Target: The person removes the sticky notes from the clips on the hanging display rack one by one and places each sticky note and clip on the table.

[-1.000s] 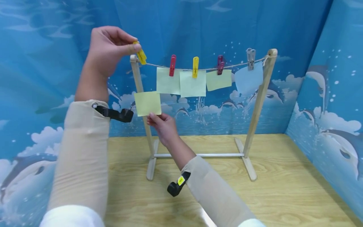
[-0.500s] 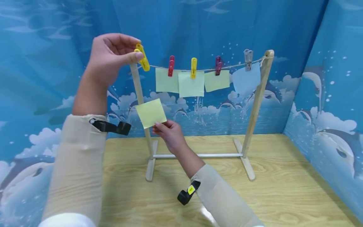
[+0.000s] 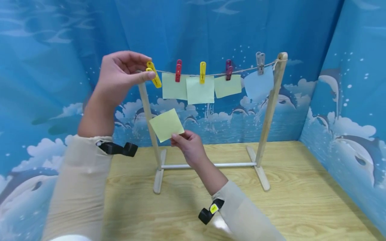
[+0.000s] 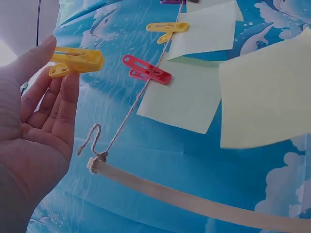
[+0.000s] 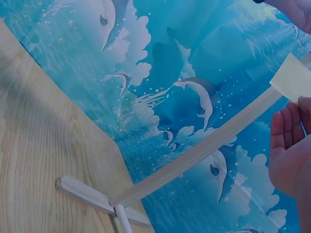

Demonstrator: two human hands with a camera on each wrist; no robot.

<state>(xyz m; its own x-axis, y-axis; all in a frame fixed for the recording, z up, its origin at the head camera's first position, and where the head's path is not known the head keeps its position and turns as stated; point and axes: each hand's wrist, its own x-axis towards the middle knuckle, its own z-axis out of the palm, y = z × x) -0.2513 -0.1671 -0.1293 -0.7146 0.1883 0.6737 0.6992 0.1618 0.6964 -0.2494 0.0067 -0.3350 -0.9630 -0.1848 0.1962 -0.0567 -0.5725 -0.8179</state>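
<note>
At the lower edge of the head view, nearest, come two beige sleeves (image 3: 78, 180), each with a black wrist camera (image 3: 120, 149) strapped on. The right hand (image 3: 190, 147), near the middle of the frame, holds the yellow note (image 3: 167, 125) by its lower right corner, between thumb and fingers. The left hand (image 3: 119, 75), upper left, pinches a yellow clothespin (image 3: 156, 80) between thumb and fingertips; whether its tips are parted I cannot tell.

Compared with a second ago, the left hand has come down beside the top of the post (image 3: 146, 107), and the right hand has dropped lower and towards the right of the frame, turning the note from nearly square to tilted. It seems the note is not lined up for pinning: it hangs below the string (image 3: 191, 74), apart from it and from the clothespin.

Behind, the wooden rack stands on the table (image 3: 301, 201). Along its string, left to right, a red clip (image 3: 178, 71), a yellow clip (image 3: 202, 72), a dark red clip (image 3: 229, 70) and a grey clip (image 3: 260, 63) hold three pale green papers (image 3: 200, 91) and one blue paper (image 3: 259, 83), unchanged. Farthest back hangs the blue dolphin curtain (image 3: 241, 26).
</note>
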